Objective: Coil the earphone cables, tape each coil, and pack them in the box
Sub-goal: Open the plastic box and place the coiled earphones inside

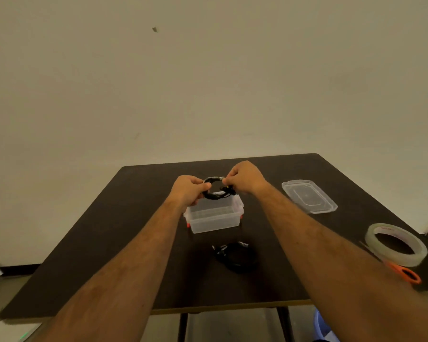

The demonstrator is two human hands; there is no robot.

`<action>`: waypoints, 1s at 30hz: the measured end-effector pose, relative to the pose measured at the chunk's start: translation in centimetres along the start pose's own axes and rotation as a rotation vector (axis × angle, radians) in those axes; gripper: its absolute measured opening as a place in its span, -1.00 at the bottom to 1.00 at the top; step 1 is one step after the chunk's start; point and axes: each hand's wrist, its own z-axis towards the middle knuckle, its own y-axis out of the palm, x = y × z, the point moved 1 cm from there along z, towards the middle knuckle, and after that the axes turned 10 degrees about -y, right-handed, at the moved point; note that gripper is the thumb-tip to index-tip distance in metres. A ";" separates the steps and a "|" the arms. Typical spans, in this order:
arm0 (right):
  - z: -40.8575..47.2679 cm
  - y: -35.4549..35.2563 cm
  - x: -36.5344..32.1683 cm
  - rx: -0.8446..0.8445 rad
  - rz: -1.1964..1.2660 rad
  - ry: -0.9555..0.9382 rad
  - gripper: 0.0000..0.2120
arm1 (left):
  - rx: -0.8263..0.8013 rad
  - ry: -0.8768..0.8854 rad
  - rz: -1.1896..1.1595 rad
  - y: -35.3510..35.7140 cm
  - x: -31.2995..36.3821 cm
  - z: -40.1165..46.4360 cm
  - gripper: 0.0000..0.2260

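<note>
Loose black cable [235, 257] on the near bench [114, 243], untaped; beyond it the open box [214, 219], with a coiled cable [214, 191] held directly above, left hand [189, 191] and right hand [245, 180] pinching opposite sides

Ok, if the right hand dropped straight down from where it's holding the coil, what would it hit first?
Most likely the open clear plastic box: the right hand holds the coiled black earphone cable above its far right edge. Depth is unclear, so it could instead land on the table just behind.
</note>
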 end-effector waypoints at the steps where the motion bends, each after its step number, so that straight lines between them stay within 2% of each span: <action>1: 0.2 1.1 -0.3 -0.024 -0.029 0.009 -0.88 | 0.045 0.022 0.104 -0.4 -0.6 0.3 -0.91; 5: 0.9 5.0 -0.9 -0.109 -0.179 0.061 -0.87 | 0.209 0.030 0.486 -1.0 -2.7 0.5 -0.80; 8: 1.1 6.7 -0.8 -0.129 -0.315 0.098 -0.88 | 0.230 0.065 0.694 -0.5 -3.0 0.9 -0.85; 13: 1.0 7.3 -0.7 -0.169 -0.459 0.084 -0.88 | 0.276 0.147 1.006 1.0 -2.4 1.2 -0.83; 18: 0.8 8.4 -0.4 -0.216 -0.553 0.017 -0.73 | 0.269 0.120 1.064 1.7 -3.0 1.4 -0.74; 22: 0.7 8.6 -0.4 -0.229 -0.558 -0.003 -0.70 | 0.287 0.137 1.058 1.8 -3.2 1.0 -0.75; 26: 0.3 7.8 -1.0 -0.214 -0.529 -0.026 -0.81 | 0.313 0.188 1.009 1.4 -2.4 0.4 -0.85; 30: -0.6 5.5 -1.6 -0.073 -0.534 -0.073 -0.91 | 0.353 0.257 0.934 1.4 -1.5 -1.3 -0.87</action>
